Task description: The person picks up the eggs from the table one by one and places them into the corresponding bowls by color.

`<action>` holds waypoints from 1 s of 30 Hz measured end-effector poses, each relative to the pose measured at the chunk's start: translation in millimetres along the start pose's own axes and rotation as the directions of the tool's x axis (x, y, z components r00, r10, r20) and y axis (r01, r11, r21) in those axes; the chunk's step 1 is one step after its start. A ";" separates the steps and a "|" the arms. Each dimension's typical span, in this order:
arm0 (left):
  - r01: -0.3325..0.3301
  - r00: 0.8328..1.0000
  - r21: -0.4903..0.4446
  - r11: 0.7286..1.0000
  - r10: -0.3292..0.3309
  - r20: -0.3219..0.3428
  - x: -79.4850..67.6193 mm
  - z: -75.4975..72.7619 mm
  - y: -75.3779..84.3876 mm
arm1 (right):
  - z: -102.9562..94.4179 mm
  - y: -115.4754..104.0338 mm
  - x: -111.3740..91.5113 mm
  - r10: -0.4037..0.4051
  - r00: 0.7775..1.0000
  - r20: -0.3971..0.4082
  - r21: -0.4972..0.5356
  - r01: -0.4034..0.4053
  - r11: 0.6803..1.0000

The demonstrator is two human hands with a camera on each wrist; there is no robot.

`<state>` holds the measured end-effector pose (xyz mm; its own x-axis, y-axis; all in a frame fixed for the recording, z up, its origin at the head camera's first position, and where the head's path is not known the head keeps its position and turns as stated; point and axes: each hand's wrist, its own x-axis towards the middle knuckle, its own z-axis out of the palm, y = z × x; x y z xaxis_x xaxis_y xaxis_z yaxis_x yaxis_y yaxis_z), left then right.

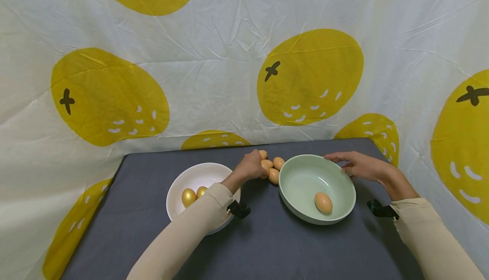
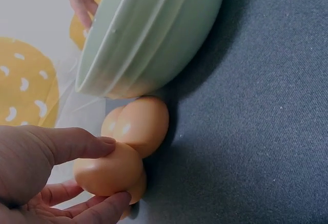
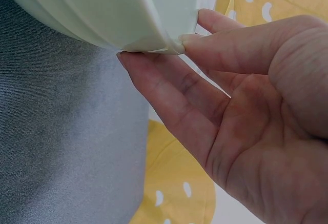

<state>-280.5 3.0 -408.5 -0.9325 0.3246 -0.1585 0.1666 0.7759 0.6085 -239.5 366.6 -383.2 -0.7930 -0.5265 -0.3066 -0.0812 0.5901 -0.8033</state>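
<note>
My left hand is at a cluster of brown eggs near the back middle of the table. In the left wrist view, its thumb and fingers pinch one brown egg, with other eggs close behind and beneath it. A pale green bowl stands just right of the cluster, and a single brown egg lies inside. My right hand grips that bowl's far right edge; the right wrist view shows the thumb at the rim and fingers against the outer wall.
A white bowl stands at the left, with gold eggs inside; my left forearm crosses over it and hides part. The dark grey table ends at the back near a white cloth printed with yellow fruit.
</note>
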 end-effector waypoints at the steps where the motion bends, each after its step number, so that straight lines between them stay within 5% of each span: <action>1: -0.004 1.000 0.003 1.000 0.004 -0.005 0.2 0.6 0.6 | 0.1 0.3 0.1 -0.001 1.000 0.001 0.000 0.001 1.000; 20: -0.026 1.000 -0.011 1.000 0.026 0.009 -2.5 -1.9 0.2 | -1.4 1.3 0.3 -0.005 1.000 -0.002 -0.008 0.005 1.000; 30: -0.057 0.998 -0.094 0.994 0.060 0.030 -3.9 -9.0 -2.8 | -1.2 3.8 2.4 -0.008 1.000 0.002 0.013 0.008 1.000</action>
<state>-280.2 -5.3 -402.5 -0.9107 0.3868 -0.1447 0.1890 0.7019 0.6868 -242.5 368.4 -386.3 -0.7910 -0.5324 -0.3013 -0.0797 0.5781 -0.8121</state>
